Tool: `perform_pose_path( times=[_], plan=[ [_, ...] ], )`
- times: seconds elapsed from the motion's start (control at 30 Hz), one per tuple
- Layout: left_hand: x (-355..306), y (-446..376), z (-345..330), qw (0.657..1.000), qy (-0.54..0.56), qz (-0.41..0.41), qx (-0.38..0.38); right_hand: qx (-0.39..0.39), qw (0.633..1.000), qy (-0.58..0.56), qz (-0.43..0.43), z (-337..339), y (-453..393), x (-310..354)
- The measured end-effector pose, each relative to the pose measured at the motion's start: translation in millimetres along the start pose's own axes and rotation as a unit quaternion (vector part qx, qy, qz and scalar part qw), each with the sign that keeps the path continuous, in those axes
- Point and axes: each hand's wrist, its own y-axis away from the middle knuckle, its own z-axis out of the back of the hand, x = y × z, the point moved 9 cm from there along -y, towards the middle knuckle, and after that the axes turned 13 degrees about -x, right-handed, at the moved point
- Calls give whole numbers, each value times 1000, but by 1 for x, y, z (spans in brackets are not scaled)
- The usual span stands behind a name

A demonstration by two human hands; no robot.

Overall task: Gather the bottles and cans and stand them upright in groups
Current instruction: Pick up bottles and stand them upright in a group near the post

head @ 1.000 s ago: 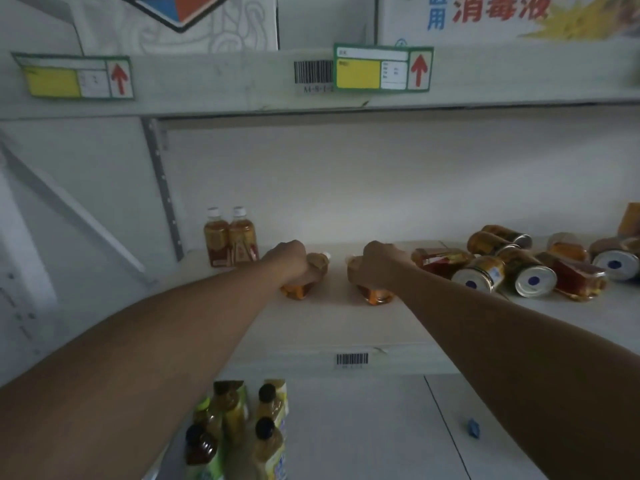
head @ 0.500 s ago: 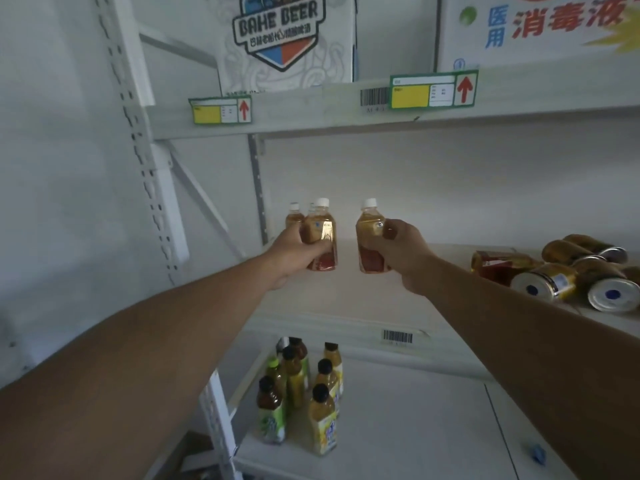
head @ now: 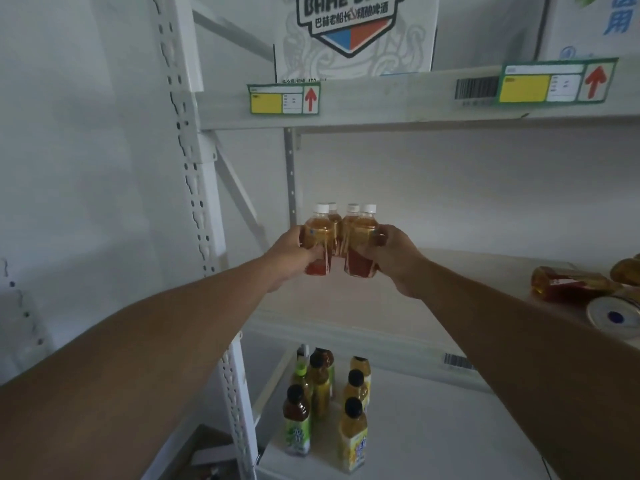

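My left hand (head: 289,256) grips a small amber tea bottle (head: 318,237) with a white cap and red label, held upright. Beside it, my right hand (head: 393,258) holds a matching tea bottle (head: 363,240), also upright. Both are pressed close against two more upright bottles (head: 341,220) standing at the back left of the middle shelf (head: 450,271). Whether the held bottles rest on the shelf I cannot tell. At the right edge, a bottle (head: 568,284) and cans (head: 613,315) lie on their sides.
A white perforated upright post (head: 194,188) stands left of the shelf. The lower shelf (head: 433,427) carries several upright dark-capped drink bottles (head: 325,403). Above, a shelf beam (head: 381,98) with yellow labels holds a beer carton (head: 353,32).
My hands lifted two lying bottles off the shelf, turned them upright and carried them left to the two standing bottles. The view has swung left.
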Motion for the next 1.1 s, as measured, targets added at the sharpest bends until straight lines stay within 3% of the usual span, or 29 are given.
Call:
perform_pose_path(
  times=[0.33,0.5,0.73,1.1],
  plan=[
    [22,-41,-13,999,-11,1,-31,5,997,57,48,-30,-46,-24],
    [35,-71,-31,999,-35,-4,-1,-33,994,100,8,-36,-67,-46],
    [46,-91,-43,999,-12,-30,24,-83,993,87,15,-30,-84,-61],
    [44,-89,-31,998,-22,-66,-3,-79,992,89,35,-34,-80,-59]
  ],
)
